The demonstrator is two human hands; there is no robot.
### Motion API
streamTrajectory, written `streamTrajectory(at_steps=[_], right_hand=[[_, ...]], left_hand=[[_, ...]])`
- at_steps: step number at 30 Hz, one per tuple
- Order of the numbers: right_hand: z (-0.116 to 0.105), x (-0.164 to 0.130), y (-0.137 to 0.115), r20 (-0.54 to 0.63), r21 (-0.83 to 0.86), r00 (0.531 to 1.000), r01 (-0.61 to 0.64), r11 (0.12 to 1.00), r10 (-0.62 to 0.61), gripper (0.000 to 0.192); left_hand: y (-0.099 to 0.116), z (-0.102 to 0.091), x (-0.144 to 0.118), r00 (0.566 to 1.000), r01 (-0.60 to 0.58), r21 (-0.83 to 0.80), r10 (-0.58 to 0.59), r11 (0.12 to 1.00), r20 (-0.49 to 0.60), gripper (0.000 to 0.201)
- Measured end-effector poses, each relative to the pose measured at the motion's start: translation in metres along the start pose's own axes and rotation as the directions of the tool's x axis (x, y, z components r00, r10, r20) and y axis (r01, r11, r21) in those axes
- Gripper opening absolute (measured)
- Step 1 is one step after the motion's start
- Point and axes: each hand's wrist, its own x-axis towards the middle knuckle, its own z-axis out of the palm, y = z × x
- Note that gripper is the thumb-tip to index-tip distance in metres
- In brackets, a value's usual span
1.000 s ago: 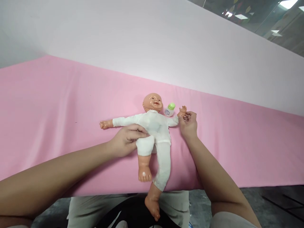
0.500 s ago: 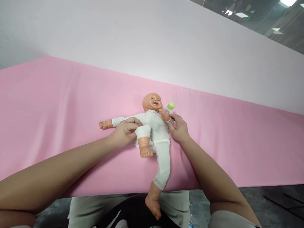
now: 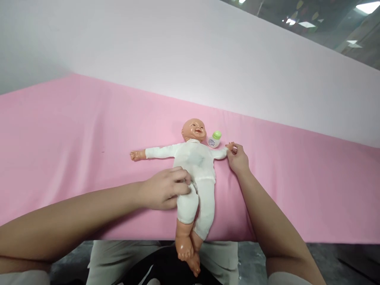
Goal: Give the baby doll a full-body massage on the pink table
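A baby doll [image 3: 194, 160] with a white cloth body lies face up, its head away from me and its feet hanging past the table's front edge. My left hand [image 3: 168, 188] rests on the doll's hip and upper thigh at the left, fingers curled against the cloth. My right hand [image 3: 238, 158] pinches the doll's hand at the end of the arm stretched to the right. The doll's other arm lies straight out to the left, untouched. Close beside the doll's head stands or leans a small clear bottle [image 3: 214, 141] with a green cap.
A pink cloth [image 3: 297, 186] covers the table, with folds at the left and right. Behind it rises a pale wall or panel [image 3: 178, 47]. My legs [image 3: 109, 261] are below the front edge.
The doll's bent left-side leg has come down straight beside the other. My right hand has drawn the doll's folded arm out to the right. My left hand moved down to the hip.
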Motion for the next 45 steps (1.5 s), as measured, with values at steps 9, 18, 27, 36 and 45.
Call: streamTrajectory(at_steps=[9,18,27,36,45], right_hand=[[0.004,-0.033,-0.03,0.043,-0.388,0.933,0.345,0.855,-0.358,0.043],[0.026,-0.076,-0.059,0.3,-0.078,0.653,0.743,0.665,-0.695,0.032],[0.027,-0.104,-0.063,0.469,-0.052,0.474,0.857,0.512,-0.745,0.077],[0.03,-0.141,-0.084,0.501,-0.057,0.225,0.972,0.228,-0.836,0.082],[0.03,-0.154,-0.095,0.189,0.202,-0.107,0.977,-0.068,-0.976,0.016]], left_hand=[[0.013,-0.001,0.005,0.956,0.114,0.015,-0.114,0.993,0.272,0.005],[-0.015,-0.03,0.004,0.853,0.469,-0.486,-0.235,0.737,0.466,0.044],[-0.07,-0.017,-0.013,0.621,0.784,0.079,-0.778,0.616,-0.095,0.045],[-0.081,-0.009,-0.019,0.564,0.82,0.273,-0.791,0.502,-0.239,0.068],[-0.087,-0.003,-0.022,0.504,0.841,0.337,-0.84,0.423,-0.204,0.082]])
